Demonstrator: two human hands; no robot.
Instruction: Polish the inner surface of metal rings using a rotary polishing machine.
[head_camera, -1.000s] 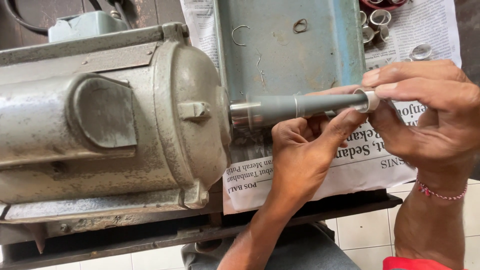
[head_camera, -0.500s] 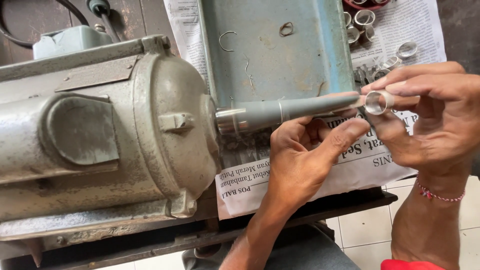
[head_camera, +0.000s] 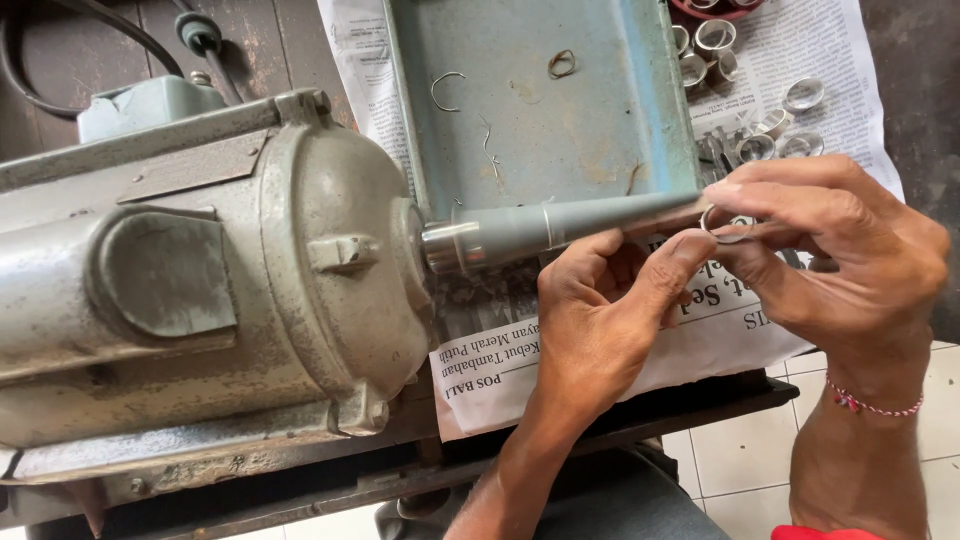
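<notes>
Change since half a second ago: small metal ring (head_camera: 727, 224) now at the very tip of the tapered spindle (head_camera: 560, 226), where earlier it sat slightly farther up the taper; view shifted a little, hands otherwise as before. Right hand (head_camera: 840, 250): fingers closed, pinching the ring between thumb and fingertips at the spindle's narrow end; red-beaded thread bracelet at the wrist. Left hand (head_camera: 600, 320): below the spindle, fingers curled, forefinger tip touching the ring from the underside. Spindle: grey, smooth, cone-shaped, with a bright polished collar at its wide end, projecting from the motor (head_camera: 200, 290) to the left of both hands. Motor: cast metal housing, dull grey, worn and grimy, rounded end bell. Beyond the hands: blue-green metal tray (head_camera: 540, 110), scratched, holding bent wire scraps; further rings (head_camera: 760, 140), silver-coloured, loose on newspaper (head_camera: 500, 375) above the right hand. Surface: dark wooden bench (head_camera: 900, 60), newspaper spread across it. Below the bench edge: pale tiled floor (head_camera: 740, 460).
</notes>
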